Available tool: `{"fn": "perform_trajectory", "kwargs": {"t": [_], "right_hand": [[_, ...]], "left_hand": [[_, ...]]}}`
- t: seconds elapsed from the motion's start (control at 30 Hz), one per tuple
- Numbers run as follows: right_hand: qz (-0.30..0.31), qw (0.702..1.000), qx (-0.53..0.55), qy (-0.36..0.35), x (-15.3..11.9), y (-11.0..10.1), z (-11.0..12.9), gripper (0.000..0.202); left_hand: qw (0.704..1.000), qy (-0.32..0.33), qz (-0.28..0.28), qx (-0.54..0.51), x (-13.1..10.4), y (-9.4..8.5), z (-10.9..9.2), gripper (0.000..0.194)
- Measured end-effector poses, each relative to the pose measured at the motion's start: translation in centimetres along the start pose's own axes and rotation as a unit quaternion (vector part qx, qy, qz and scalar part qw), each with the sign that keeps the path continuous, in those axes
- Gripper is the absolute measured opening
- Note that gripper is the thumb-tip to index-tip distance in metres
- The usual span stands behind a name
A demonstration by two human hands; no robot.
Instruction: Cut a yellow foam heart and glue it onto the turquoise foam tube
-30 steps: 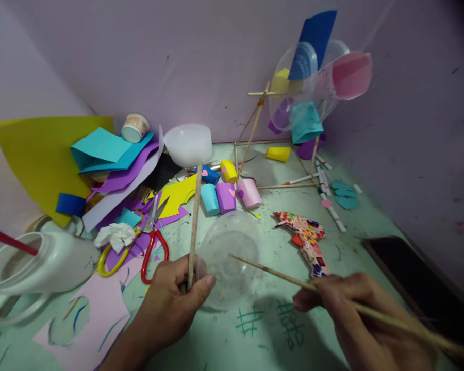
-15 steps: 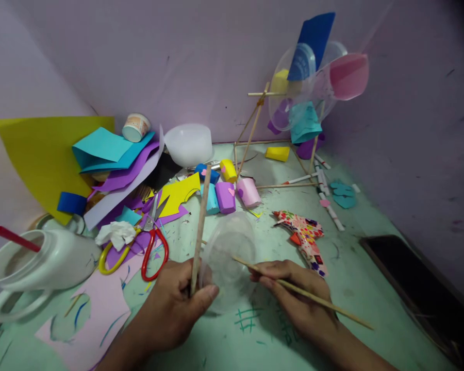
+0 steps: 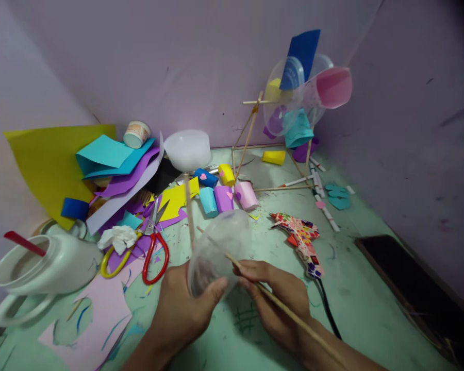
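My left hand (image 3: 187,309) is closed round the rim of a clear, round plastic lid or shallow bowl (image 3: 228,237), thumb on the near side. A flat wooden stick (image 3: 189,211) rises behind it from the same hand. Pinched in my right hand (image 3: 276,293) is a thin wooden stick (image 3: 286,309). Its tip lies against or through the clear plastic; exactly which is hard to tell. Beyond the plastic stand small paper cups in purple (image 3: 224,199), pink (image 3: 246,196), light blue, yellow and dark blue. A glue gun (image 3: 299,239) lies to the right.
A stick frame (image 3: 248,136) carries a wheel of clear discs with coloured cups (image 3: 334,87) at the back right. Scissors (image 3: 155,252), paper scraps and a white mug (image 3: 62,263) are left. A phone (image 3: 406,283) and markers (image 3: 327,214) are right.
The clear plastic has tilted and moved slightly left in my left hand. My right hand has shifted left and down with the thin stick. The view has shifted a little.
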State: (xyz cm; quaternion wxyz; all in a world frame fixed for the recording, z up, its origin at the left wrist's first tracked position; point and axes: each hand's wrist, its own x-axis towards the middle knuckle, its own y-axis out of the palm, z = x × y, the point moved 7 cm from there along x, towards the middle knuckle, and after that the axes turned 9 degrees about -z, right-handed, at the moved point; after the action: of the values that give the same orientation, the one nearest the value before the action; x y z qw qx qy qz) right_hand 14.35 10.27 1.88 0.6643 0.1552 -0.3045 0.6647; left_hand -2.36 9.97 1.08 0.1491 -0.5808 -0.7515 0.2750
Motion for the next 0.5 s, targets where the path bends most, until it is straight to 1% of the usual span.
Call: {"fn": "perform_trajectory", "kwargs": {"t": [0.03, 0.07, 0.1, 0.13, 0.17, 0.2, 0.23, 0.27, 0.3, 0.33, 0.37, 0.43, 0.47, 0.5], "right_hand": [[0.02, 1.0, 0.022, -0.005, 0.2, 0.3, 0.0, 0.027], [0.04, 0.998, 0.043, 0.024, 0.5, 0.5, -0.4, 0.029], [0.058, 0.992, 0.069, 0.087, 0.9, 0.6, -1.2, 0.03], [0.072, 0.976, 0.105, 0.178, 0.9, 0.7, -2.4, 0.029], [0.086, 0.944, 0.15, 0.282, 0.7, 0.8, -3.6, 0.03], [0.102, 0.9, 0.196, 0.375, 0.1, 1.1, -4.4, 0.033], [0.122, 0.858, 0.235, 0.44, -0.5, 1.4, -4.7, 0.037], [0.152, 0.829, 0.261, 0.47, -1.1, 1.8, -4.6, 0.038], [0.174, 0.823, 0.265, 0.472, -1.4, 2.0, -4.3, 0.038], [0.184, 0.837, 0.246, 0.453, -1.5, 2.0, -4.1, 0.041], [0.182, 0.863, 0.209, 0.423, -1.5, 1.8, -3.9, 0.039], [0.161, 0.92, 0.093, 0.344, -1.1, 1.1, -3.7, 0.022], [0.155, 0.941, 0.027, 0.299, -0.9, 0.8, -3.6, 0.012], [0.15, 0.954, -0.03, 0.256, -0.6, 0.6, -3.5, 0.006]], "left_hand": [[1.0, -0.001, -0.021, -0.002, 0.1, -0.3, 0.2, 0.025], [0.999, 0.0, -0.043, -0.001, 0.2, -0.8, 0.3, 0.028], [0.998, 0.006, -0.062, 0.009, 0.3, -1.2, 0.5, 0.03], [0.997, 0.022, -0.075, 0.03, 0.5, -1.7, 0.6, 0.032], [0.994, 0.048, -0.082, 0.053, 0.7, -2.0, 0.5, 0.033], [0.99, 0.081, -0.091, 0.073, 0.8, -2.3, 0.3, 0.032], [0.984, 0.118, -0.098, 0.089, 0.9, -2.6, -0.1, 0.031], [0.977, 0.155, -0.106, 0.102, 0.8, -2.7, -0.5, 0.029], [0.968, 0.19, -0.117, 0.112, 0.6, -2.9, -1.0, 0.027], [0.96, 0.222, -0.127, 0.117, 0.4, -2.9, -1.5, 0.024], [0.952, 0.245, -0.136, 0.122, 0.1, -2.8, -1.9, 0.02], [0.94, 0.274, -0.152, 0.136, -0.4, -2.5, -2.8, 0.014], [0.933, 0.287, -0.159, 0.146, -0.6, -2.3, -3.2, 0.015], [0.926, 0.3, -0.163, 0.159, -0.9, -1.9, -3.7, 0.016]]}}
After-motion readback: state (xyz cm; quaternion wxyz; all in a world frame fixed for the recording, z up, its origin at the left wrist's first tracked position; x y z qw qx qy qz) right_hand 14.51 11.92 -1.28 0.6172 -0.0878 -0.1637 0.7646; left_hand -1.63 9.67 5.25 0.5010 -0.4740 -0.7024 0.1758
